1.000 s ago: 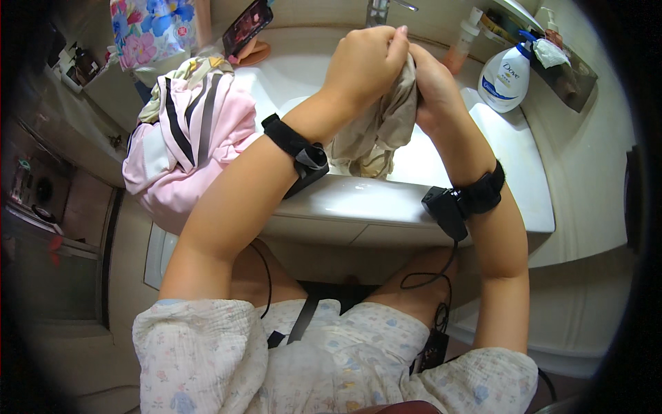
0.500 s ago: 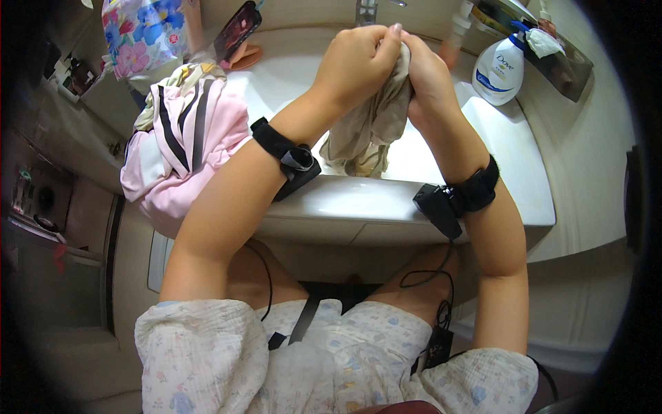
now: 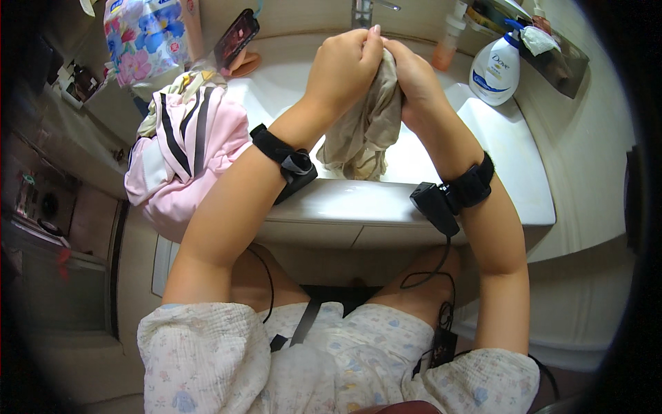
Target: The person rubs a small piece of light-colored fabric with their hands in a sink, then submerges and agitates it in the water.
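Note:
Over the white sink, both my hands are closed on a crumpled beige-grey cloth. My left hand grips its upper end in a fist. Against it, my right hand holds the same end from the other side. The cloth hangs down between my wrists, and its lower folds reach the basin near the front rim. Its exact kind cannot be made out. Behind my hands stands a metal faucet, partly hidden.
Pink, white and black-striped clothing is heaped on the left counter edge. Behind it are a flower-printed package and a phone on a stand. A white pump bottle and a corner shelf are at the back right.
Both hands have shifted slightly to the left with the cloth, still gripping its upper end. More of the faucet shows now.

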The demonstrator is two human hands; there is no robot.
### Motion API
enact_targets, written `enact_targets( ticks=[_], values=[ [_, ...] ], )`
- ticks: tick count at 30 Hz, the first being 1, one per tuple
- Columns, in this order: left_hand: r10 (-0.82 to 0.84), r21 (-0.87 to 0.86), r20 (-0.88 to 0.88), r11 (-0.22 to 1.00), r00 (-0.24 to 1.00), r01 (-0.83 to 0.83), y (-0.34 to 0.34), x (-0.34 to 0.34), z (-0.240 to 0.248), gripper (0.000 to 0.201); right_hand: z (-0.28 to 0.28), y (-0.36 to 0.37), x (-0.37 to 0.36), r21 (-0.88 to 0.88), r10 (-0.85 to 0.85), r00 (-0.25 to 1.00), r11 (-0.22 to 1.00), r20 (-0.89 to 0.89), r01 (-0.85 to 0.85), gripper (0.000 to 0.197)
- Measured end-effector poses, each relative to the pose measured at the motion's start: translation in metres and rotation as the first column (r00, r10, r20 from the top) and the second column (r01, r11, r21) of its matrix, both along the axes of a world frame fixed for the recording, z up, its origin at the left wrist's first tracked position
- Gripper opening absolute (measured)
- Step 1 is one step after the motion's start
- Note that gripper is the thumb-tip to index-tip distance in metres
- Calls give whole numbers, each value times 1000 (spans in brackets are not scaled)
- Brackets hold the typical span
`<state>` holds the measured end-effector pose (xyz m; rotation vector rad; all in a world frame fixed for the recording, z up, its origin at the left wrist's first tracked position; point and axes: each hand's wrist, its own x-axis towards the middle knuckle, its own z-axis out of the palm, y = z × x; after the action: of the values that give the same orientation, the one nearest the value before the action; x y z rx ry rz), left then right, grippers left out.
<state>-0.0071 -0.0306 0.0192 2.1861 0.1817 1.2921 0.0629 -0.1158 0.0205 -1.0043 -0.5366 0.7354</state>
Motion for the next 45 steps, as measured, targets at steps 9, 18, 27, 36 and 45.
enact_targets(
  ticks=[9,18,27,36,45],
  values=[
    [85,-135,47,988,995,-78,16,1,-5,40,9,-4,-11,-46,123,992,992,40,-121,27],
    [-196,44,69,980,978,193,-7,1,-1,39,-7,4,19,112,-37,999,993,14,35,25],
    [-41,-21,137,999,990,44,6,2,-2,38,0,1,-3,38,107,993,994,-42,-105,26],
    [-109,31,87,994,990,107,3,0,-1,37,-2,1,2,46,21,999,999,24,-22,26],
    [-133,95,44,987,990,128,0,4,-6,34,-6,3,5,11,-44,999,999,-31,44,24]
  ],
)
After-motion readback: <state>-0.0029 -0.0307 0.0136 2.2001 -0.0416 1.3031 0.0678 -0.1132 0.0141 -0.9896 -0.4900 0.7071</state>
